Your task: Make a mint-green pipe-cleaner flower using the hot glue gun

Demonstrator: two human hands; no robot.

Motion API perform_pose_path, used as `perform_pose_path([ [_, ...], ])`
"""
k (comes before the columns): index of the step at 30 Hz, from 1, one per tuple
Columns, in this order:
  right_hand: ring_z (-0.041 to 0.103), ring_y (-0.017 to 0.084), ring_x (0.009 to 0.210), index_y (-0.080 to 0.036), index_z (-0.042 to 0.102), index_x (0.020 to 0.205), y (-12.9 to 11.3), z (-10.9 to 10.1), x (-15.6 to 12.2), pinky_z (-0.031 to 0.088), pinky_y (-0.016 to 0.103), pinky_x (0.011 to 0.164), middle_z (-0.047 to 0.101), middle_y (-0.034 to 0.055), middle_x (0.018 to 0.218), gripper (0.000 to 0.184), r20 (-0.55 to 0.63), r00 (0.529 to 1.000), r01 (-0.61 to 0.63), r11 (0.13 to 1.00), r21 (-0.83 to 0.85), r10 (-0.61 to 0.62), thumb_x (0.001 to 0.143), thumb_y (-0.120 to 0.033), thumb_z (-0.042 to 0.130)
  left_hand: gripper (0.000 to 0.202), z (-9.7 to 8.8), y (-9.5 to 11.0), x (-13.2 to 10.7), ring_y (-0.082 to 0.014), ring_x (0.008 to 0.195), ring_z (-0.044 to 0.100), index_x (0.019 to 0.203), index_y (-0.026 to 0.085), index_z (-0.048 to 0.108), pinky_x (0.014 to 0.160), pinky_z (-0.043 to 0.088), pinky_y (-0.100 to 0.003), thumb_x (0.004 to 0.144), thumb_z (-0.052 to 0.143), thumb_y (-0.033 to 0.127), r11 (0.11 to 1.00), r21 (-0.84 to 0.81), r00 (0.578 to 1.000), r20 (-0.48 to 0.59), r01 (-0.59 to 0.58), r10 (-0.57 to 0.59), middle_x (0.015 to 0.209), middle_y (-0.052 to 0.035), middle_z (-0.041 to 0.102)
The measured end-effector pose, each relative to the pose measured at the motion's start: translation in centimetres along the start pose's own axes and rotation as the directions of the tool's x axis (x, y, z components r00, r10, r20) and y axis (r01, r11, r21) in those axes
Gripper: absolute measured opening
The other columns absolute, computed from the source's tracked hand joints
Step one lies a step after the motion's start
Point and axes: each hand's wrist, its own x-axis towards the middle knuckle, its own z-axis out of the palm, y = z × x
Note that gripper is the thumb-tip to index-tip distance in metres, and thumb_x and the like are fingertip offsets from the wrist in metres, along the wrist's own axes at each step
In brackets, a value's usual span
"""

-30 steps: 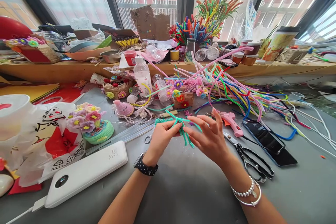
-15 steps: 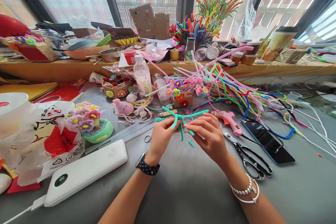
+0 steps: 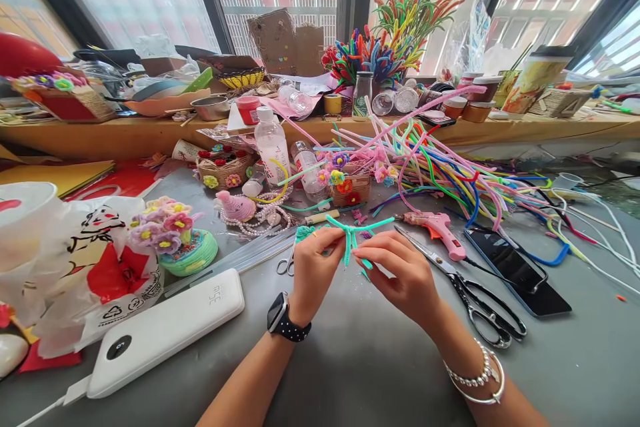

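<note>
Between my two hands is a bundle of green pipe cleaners (image 3: 353, 229), with arms that stick out sideways and others that hang down. My left hand (image 3: 319, 267) is closed, thumb and fingers pinching the bundle from the left. From the right, my right hand (image 3: 400, 273) pinches one of the lower strands by its fingertips. Small green cut pieces (image 3: 366, 275) lie on the grey table below. Black-handled scissors (image 3: 475, 300) rest to the right of my right hand, near a pink glue gun (image 3: 437, 230).
At left lie a white power bank (image 3: 170, 333) and a crocheted flower pot (image 3: 187, 252). A phone (image 3: 515, 270) sits at right. Behind are a heap of coloured pipe cleaners (image 3: 450, 160), a clear bottle (image 3: 273, 147) and a cluttered ledge (image 3: 165, 130).
Both hands have shifted slightly down in the view, with the green bundle turned so its left arm is shorter to the eye. The camera view has moved a little.
</note>
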Motion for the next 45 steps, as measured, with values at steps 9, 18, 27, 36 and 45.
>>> perform_pose_path([
  [9,0.055,0.015,0.070,-0.020,0.062,0.078,0.8,-2.2,0.6,0.044,0.028,0.065,0.063,0.0022,0.073,0.008,0.022,0.950,-0.308,0.929,0.205,0.311,0.078,-0.016,0.055,0.017,-1.0,-0.2,0.6,-0.0094,0.063,0.056,0.072,0.016,0.065,0.059,0.043,-0.017,0.080,0.050,0.015,0.939,0.017,0.888,0.331,-0.345,0.320,0.070,-0.0026,0.064],
  [18,0.053,0.012,0.063,-0.018,0.061,0.069,2.0,-3.9,0.8,0.041,0.024,0.057,0.059,0.0011,0.066,0.012,0.403,0.755,-0.651,0.518,0.554,0.518,0.073,-0.029,0.062,0.016,-1.7,1.0,0.4,-0.0124,0.062,0.059,0.073,0.015,0.068,0.060,0.046,-0.021,0.078,0.053,0.019,0.933,-0.287,0.732,0.586,-0.216,0.349,0.071,-0.0069,0.067],
  [27,0.046,0.008,0.053,-0.016,0.057,0.061,2.3,-1.5,0.4,0.037,0.021,0.052,0.051,-0.0029,0.055,0.017,0.616,0.596,-0.752,0.091,0.652,0.515,0.065,-0.028,0.067,0.018,-2.4,2.2,0.3,-0.0145,0.067,0.061,0.075,0.017,0.070,0.063,0.048,-0.024,0.078,0.054,0.023,0.893,-0.446,0.737,0.582,-0.063,0.343,0.076,-0.0086,0.068],
  [36,0.042,0.007,0.052,-0.015,0.054,0.066,2.0,0.7,-0.3,0.037,0.021,0.052,0.048,-0.0040,0.058,0.013,0.720,0.482,-0.716,-0.249,0.652,0.499,0.069,-0.024,0.063,0.017,-2.1,1.2,0.4,-0.0209,0.087,0.057,0.080,0.021,0.071,0.078,0.046,-0.034,0.075,0.059,0.030,0.910,-0.413,0.910,0.386,0.025,0.150,0.091,-0.0106,0.065],
  [45,0.051,0.011,0.071,-0.017,0.060,0.077,3.5,0.0,-0.2,0.042,0.024,0.067,0.059,0.0007,0.080,0.023,0.398,0.450,-0.712,0.053,0.700,0.799,0.066,-0.037,0.064,0.020,-1.7,0.9,1.0,-0.0143,0.068,0.056,0.077,0.014,0.070,0.061,0.043,-0.023,0.069,0.064,0.032,0.818,-0.390,0.874,0.412,0.423,-0.255,0.071,-0.0041,0.065],
])
